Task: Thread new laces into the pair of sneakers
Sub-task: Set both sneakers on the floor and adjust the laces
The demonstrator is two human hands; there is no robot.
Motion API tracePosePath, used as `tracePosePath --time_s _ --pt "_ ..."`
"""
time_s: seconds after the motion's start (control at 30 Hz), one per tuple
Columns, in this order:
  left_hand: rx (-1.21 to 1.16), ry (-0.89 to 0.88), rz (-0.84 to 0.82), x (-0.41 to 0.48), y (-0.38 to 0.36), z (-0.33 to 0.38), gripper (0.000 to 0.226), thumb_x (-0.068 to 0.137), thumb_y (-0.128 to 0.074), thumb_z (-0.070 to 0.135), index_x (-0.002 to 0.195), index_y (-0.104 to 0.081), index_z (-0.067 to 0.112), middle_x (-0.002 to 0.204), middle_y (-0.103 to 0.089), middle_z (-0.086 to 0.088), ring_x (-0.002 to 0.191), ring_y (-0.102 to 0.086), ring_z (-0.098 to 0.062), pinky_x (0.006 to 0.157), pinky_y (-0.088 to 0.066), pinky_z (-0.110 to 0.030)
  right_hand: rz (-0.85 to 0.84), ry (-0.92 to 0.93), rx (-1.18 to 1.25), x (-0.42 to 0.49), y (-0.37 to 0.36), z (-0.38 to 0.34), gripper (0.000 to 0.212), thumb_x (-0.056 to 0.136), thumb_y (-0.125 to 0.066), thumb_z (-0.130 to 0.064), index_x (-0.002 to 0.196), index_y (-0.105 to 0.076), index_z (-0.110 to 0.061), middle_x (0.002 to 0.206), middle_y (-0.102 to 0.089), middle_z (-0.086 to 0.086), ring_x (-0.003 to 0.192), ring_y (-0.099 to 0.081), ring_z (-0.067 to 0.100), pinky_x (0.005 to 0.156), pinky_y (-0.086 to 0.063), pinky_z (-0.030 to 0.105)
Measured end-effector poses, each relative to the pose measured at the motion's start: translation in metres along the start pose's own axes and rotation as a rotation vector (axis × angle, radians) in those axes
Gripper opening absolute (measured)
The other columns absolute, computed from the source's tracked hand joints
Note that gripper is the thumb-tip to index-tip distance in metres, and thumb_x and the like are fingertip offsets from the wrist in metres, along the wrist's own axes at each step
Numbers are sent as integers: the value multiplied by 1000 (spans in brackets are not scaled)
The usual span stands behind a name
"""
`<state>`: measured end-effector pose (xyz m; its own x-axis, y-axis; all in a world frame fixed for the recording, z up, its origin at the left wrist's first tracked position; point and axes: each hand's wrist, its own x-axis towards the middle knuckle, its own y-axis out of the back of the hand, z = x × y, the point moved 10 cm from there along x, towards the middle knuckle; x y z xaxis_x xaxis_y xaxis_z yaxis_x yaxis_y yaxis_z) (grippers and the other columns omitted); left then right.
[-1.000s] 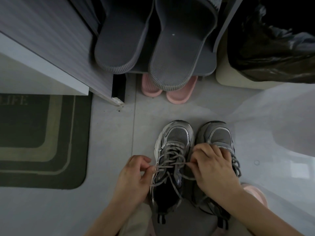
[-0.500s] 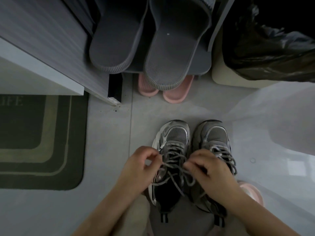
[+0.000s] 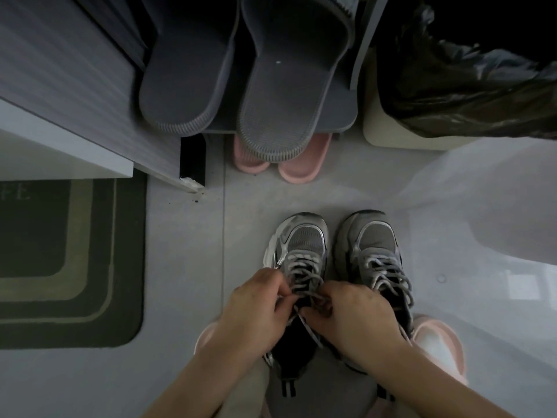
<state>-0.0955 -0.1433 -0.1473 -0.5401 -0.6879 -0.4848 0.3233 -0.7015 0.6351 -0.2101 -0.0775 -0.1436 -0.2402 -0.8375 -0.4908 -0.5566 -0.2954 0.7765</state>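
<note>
**Both hands close on one lace**

The grey mesh sneaker with silver trim (image 3: 304, 239) stands toe-first toward the pink rubber slippers (image 3: 298, 173), well short of them. Its matching twin (image 3: 376, 239), already laced, sits just beside it. Over it the left hand (image 3: 256, 309) pinches the pale flat lace (image 3: 304, 276), and the right hand (image 3: 349, 318) curls round the other strand. The two hands nearly touch — probably so the ends can be crossed and drawn snug without slack.

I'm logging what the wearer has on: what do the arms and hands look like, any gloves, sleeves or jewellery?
The left hand and right hand are bare, with no gloves, and no ring shows. The left forearm and right forearm are uncovered down to the picture's edge: no sleeve, watch or bracelet appears.
</note>
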Motion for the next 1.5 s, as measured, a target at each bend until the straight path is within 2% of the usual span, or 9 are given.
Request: tracePosePath --time_s 0.2,0.33,0.53,0.63,0.83,1.03,1.17,1.3,1.5 --pt "-249 142 -3 -5 1 -22 28 84 -68 15 66 -51 28 97 -65 19 88 -64 5 80 -55 -22 -69 -49 -5 2 -4 6 44 82 -49 -63 92 -63 -22 94 -69 1 97 -62 23 72 -42 30" --pt "-317 174 -3 -9 3 -33 27 84 -66 6 68 -51 21 102 -66 13 78 -68 0 52 -47 -9 -103 -84 10 3 -6 12 40 81 -53 -60 85 -60 -22 94 -67 0 96 -61 23 65 -34 29" --pt "-428 256 -38 -10 2 -35 15 86 -65 18 72 -59 20 93 -69 15 82 -65 3 53 -46 -13 -112 -79 121 6 1 12 41 80 -55 -60 84 -62 -20 88 -67 -2 91 -62 19 65 -38 28" --pt "-369 392 -16 10 2 -44 20 70 -59 45 74 -62 25 73 -67 5 70 -64 -9 65 -56 -35 -48 -146 319 23 12 21 35 88 -51 -53 91 -62 -19 84 -66 -2 87 -63 22 68 -42 29" --pt "-86 441 -288 38 -19 -36 35 63 -68 45 82 -51 20 82 -59 2 71 -64 -15 63 -59 -38 -171 -232 164 43 -12 19 43 84 -57 -49 98 -41 -11 105 -63 16 102 -60 35 75 -43 36" --pt "-55 408 -384 52 -21 -30 35 72 -67 23 47 -45 13 37 -37 6 30 -35 -4 36 -29 -14 -333 -320 211 56 -22 24 53 73 -71 -39 108 -49 -6 109 -61 14 105 -59 29 68 -36 24" --pt "-81 412 -383 51 -19 -39 18 74 -64 23 65 -61 9 56 -48 -5 49 -47 -14 48 -42 -22 -381 -295 321 56 -24 27 40 69 -74 -32 97 -53 -12 91 -57 4 87 -57 22 65 -38 25" --pt "-151 423 -396 49 -18 -41 39 61 -60 32 78 -68 -3 74 -64 -16 69 -62 -21 71 -58 -47 -413 -211 372 60 -25 28 33 69 -74 -25 92 -55 -14 86 -60 3 81 -58 21 65 -44 27" --pt "-236 467 -366 34 -18 -41 21 81 -70 31 87 -60 13 92 -59 -2 82 -62 -16 70 -60 -40 -320 -185 357 48 -15 28 36 73 -73 -43 92 -51 -20 73 -55 -8 67 -53 10 54 -36 21"
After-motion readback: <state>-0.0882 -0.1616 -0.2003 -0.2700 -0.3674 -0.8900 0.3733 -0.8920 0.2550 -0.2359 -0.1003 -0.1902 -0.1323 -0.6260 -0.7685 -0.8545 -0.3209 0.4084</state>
